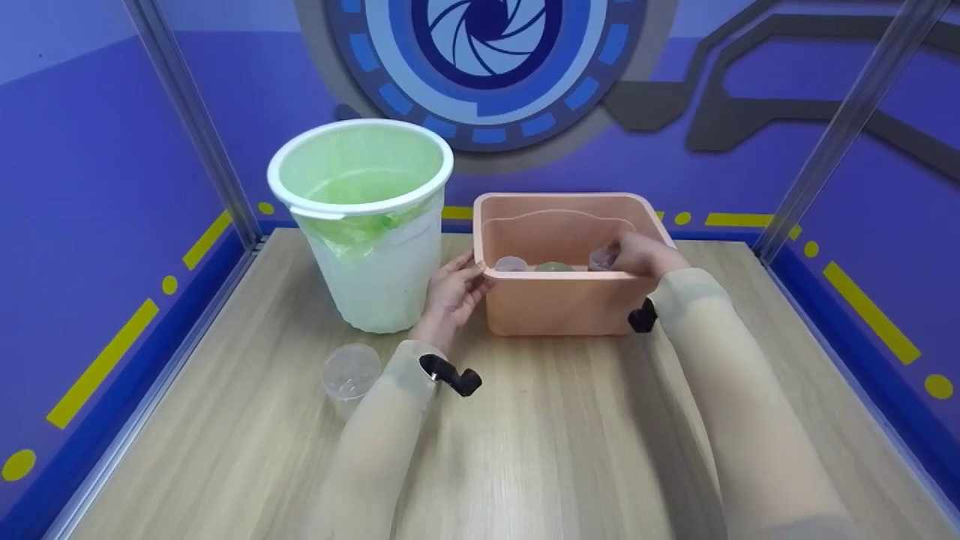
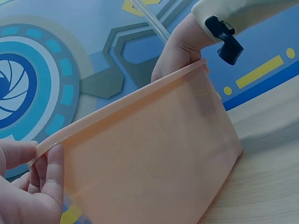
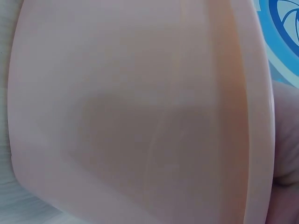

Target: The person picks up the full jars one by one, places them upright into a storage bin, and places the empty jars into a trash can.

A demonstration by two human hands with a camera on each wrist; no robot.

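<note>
Both arms wear long, close-fitting sleeves of pale beige fabric reaching the wrists. A small black clip-like fitting (image 1: 450, 374) sits at each cuff; the hands are bare.

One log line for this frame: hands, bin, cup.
left hand: holds bin rim | right hand: inside bin, grip unclear | cup: on table, beside bucket

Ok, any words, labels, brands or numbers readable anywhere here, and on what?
None: no readable text in any view.
The pink bin, white bucket and clear cup show no label.
The wall carries only shapes: an aperture emblem and yellow dashes and dots.
</note>
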